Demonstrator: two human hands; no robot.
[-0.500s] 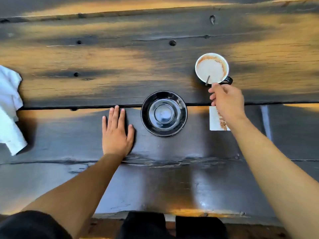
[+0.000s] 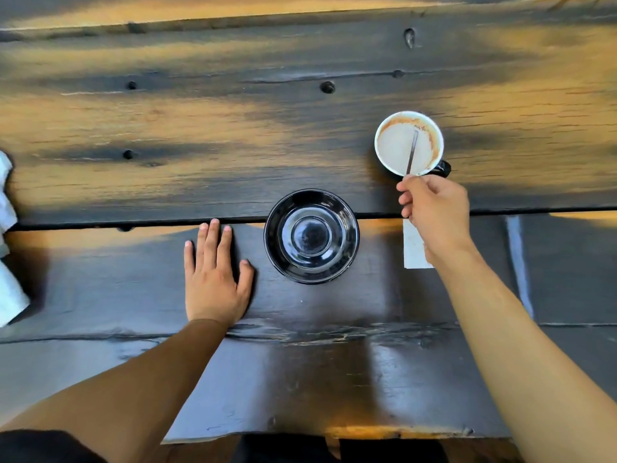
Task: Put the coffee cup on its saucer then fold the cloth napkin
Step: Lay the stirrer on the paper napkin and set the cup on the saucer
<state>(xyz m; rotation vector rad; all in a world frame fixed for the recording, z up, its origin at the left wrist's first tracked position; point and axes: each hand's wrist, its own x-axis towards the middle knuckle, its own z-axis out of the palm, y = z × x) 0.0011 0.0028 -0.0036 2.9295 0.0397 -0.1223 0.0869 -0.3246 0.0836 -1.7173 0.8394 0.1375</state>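
Observation:
A white-lined coffee cup with brown foam stains and a black handle stands on the dark wooden table, to the upper right of an empty glossy black saucer. A thin metal spoon leans inside the cup. My right hand pinches the spoon's near end just below the cup's rim. My left hand rests flat on the table, left of the saucer. A crumpled white cloth napkin lies at the far left edge, partly out of view.
A small white paper napkin lies under my right wrist, right of the saucer. A gap between planks runs across the table behind the saucer. The table's near edge is just above my dark-clothed legs.
My right hand has drawn back slightly from the cup's rim, and more of the spoon now shows inside the cup. My left hand stays flat.

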